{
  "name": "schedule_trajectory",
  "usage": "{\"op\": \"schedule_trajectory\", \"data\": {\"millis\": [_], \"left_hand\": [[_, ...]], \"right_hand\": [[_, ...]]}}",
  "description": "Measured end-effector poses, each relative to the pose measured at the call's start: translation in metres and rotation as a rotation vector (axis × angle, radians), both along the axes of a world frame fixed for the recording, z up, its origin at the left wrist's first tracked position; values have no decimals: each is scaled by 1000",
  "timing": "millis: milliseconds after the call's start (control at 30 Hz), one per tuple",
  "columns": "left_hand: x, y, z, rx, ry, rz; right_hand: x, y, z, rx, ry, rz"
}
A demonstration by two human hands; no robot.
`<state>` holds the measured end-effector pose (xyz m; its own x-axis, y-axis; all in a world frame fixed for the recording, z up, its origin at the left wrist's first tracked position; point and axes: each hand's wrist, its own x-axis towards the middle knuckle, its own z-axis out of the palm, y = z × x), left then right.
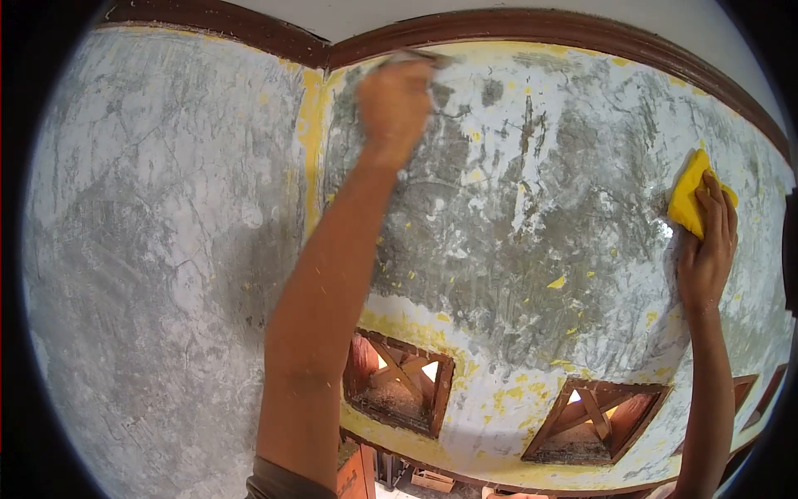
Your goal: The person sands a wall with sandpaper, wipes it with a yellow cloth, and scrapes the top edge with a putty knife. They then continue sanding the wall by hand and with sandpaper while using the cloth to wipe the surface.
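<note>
My left hand (395,108) is raised near the top of the wall (499,166), closed around a flat scraper (428,58) whose blade is blurred by motion just under the brown trim. At the right, my right hand (706,249) presses a folded yellow cloth (692,195) against the same wall, fingers pointing upward. Between the two hands the surface is patchy grey and white, with small yellow paint flakes. Its handle, inside my left fist, is hidden.
Brown trim (515,27) runs along the ceiling and meets at a yellow-streaked corner (311,150). Two wood-framed openings with crossed slats, a left one (399,382) and a right one (594,420), pierce the lower wall. Below it, a wooden box (432,480) shows.
</note>
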<state>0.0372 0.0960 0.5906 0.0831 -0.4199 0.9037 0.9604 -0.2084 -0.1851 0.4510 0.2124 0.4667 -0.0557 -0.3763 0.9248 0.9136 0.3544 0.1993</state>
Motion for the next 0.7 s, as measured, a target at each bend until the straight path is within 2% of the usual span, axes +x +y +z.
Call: {"op": "schedule_trajectory", "data": {"millis": [33,67,100,133,200,300,333,367,433,467,500,533,567,600,667,700], "left_hand": [[28,5,-5,-103,148,-68],[57,20,-8,-40,395,-221],[88,37,-5,3,545,-106],[120,55,-7,49,573,-14],[165,61,-6,22,461,96],[145,71,22,78,422,84],[127,56,21,-13,305,-24],[95,53,37,89,403,-60],[53,22,21,-46,157,75],[13,24,27,105,207,113],[1,4,14,-32,56,-67],[-32,-3,22,135,99,122],[-43,-11,27,164,61,119],[-27,-10,34,163,82,117],[6,-10,26,99,-149,340],[24,3,24,127,-84,177]], "right_hand": [[1,0,1,3,-4,1],[-1,0,0,0,-20,3],[-5,0,-2,18,8,0],[-6,1,-4,20,6,5],[-2,3,-1,4,1,-7],[0,1,0,15,-43,44],[1,0,-1,16,-52,57],[1,-1,-1,25,-47,55],[-1,-4,-1,11,-37,51],[-2,-6,-2,7,-34,52],[-2,-6,-3,10,-30,76],[-5,-7,-5,5,-11,76],[-7,-8,-5,-2,15,60],[-8,-7,-5,-12,39,46],[-7,-4,-6,-19,17,56],[-6,-2,-5,-23,16,48]]}}
